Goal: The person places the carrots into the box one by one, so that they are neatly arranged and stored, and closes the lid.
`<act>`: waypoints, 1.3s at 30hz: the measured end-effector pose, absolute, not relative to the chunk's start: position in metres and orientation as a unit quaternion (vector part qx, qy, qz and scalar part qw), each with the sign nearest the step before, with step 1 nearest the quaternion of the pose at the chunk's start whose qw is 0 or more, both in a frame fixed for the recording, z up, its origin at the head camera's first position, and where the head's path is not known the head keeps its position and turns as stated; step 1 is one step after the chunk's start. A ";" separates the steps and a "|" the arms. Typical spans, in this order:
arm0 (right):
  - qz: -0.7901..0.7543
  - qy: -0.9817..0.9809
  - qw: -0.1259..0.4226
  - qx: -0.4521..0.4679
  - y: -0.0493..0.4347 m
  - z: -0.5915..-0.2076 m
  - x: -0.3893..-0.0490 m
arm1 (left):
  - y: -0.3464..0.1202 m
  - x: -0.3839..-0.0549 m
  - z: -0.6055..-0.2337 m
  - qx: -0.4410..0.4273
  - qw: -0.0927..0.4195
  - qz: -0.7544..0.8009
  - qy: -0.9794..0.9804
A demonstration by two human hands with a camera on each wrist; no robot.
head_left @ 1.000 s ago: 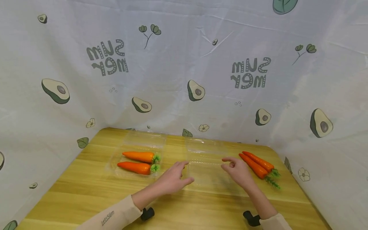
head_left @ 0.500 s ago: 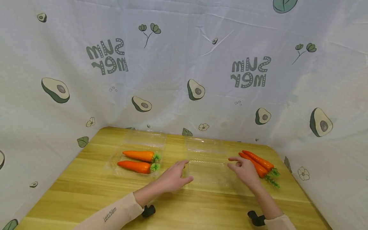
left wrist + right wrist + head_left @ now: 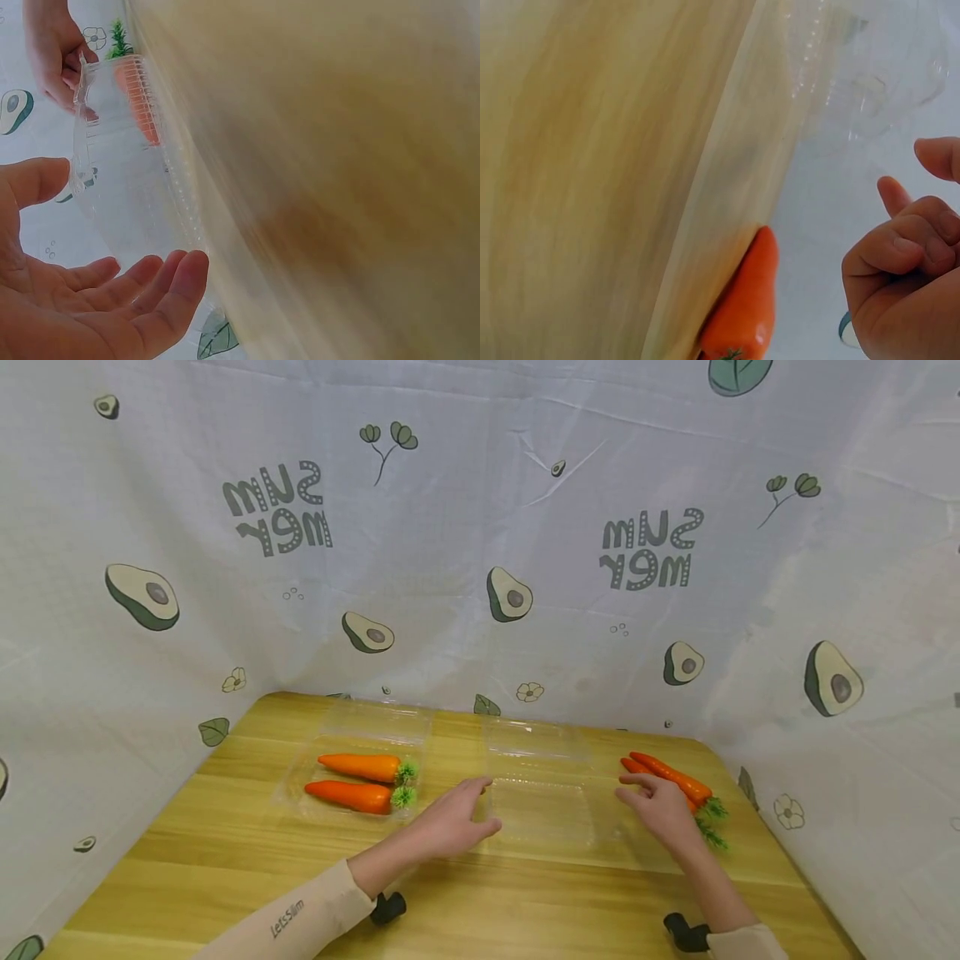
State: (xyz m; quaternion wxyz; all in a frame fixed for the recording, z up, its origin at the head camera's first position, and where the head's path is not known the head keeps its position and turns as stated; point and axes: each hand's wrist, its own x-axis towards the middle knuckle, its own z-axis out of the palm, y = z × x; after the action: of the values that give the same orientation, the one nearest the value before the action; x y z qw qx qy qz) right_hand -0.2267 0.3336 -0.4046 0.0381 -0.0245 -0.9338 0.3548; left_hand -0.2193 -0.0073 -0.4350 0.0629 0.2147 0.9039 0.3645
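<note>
A clear plastic clamshell box [image 3: 540, 810] lies with its lid up in the middle of the table; the wood shows through its base. At its left side is my left hand [image 3: 453, 822], thumb and fingers spread apart and gripping nothing. Whether the fingertips touch the box wall, I cannot tell. My right hand [image 3: 660, 810] hovers between the box and two carrots [image 3: 670, 775] on the right, partly covering one. In the right wrist view its thumb and index finger are apart, the other fingers curl, and a carrot [image 3: 746, 307] lies below.
To the left, a second clear clamshell box [image 3: 288, 789] with a raised lid [image 3: 378, 721] holds two carrots [image 3: 360, 767] with green tops. A patterned white curtain [image 3: 435, 543] encloses the back and sides of the wooden table [image 3: 480, 910].
My right hand has moved rightward from the middle box's right side to the carrots. The left hand stays almost in place beside the box.
</note>
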 end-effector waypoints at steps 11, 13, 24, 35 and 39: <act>0.334 -0.940 0.052 -0.043 0.356 -0.413 -0.228 | -0.008 -0.221 -0.434 0.219 0.056 0.364 0.904; 0.330 -0.941 0.054 -0.048 0.359 -0.414 -0.228 | -0.008 -0.221 -0.434 0.218 0.056 0.364 0.904; 0.327 -0.941 0.060 -0.065 0.378 -0.417 -0.228 | -0.008 -0.223 -0.437 0.224 0.060 0.363 0.902; 0.340 -0.936 0.031 -0.085 0.390 -0.411 -0.226 | -0.009 -0.224 -0.436 0.216 0.064 0.364 0.904; 0.349 -0.933 0.016 -0.090 0.396 -0.412 -0.228 | -0.009 -0.224 -0.435 0.215 0.062 0.363 0.905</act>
State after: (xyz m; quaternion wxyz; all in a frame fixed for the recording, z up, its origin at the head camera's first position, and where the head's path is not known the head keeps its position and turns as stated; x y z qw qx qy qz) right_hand -0.2283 0.3959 -0.4122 0.0162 -0.0901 -0.9326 0.3492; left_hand -0.2241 -0.0088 -0.4351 0.0620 0.2155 0.9046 0.3626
